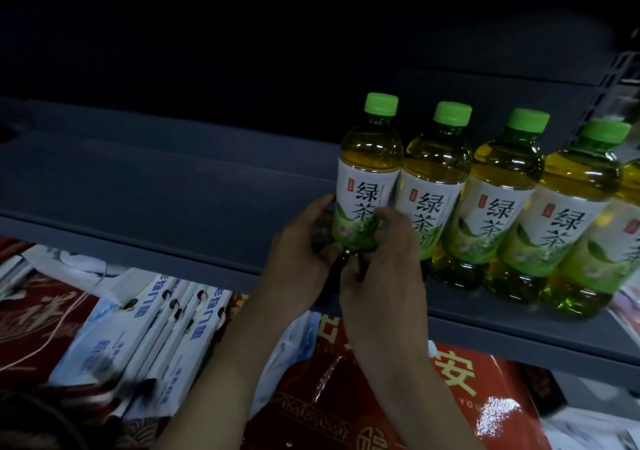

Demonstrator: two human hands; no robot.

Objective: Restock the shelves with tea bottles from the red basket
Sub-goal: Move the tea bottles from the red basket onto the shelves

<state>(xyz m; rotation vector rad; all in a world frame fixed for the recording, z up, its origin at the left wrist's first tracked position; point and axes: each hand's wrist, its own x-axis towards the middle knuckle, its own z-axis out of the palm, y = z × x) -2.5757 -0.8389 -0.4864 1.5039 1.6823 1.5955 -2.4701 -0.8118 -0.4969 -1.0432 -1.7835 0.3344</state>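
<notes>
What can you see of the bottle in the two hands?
The held bottle is clear plastic with a green cap, amber-green tea inside and a white-and-green label with Chinese characters. It is upright at the left end of a row on the grey shelf, beside its neighbour. The left hand and right hand grip its lower part.

Body-wise it's just two bare hands, left hand (298,259) and right hand (384,262), plus a bare left forearm (232,363) and right forearm (401,380) running off the bottom edge. Lighting's dim, so the nails are too blurry to tell.
</notes>
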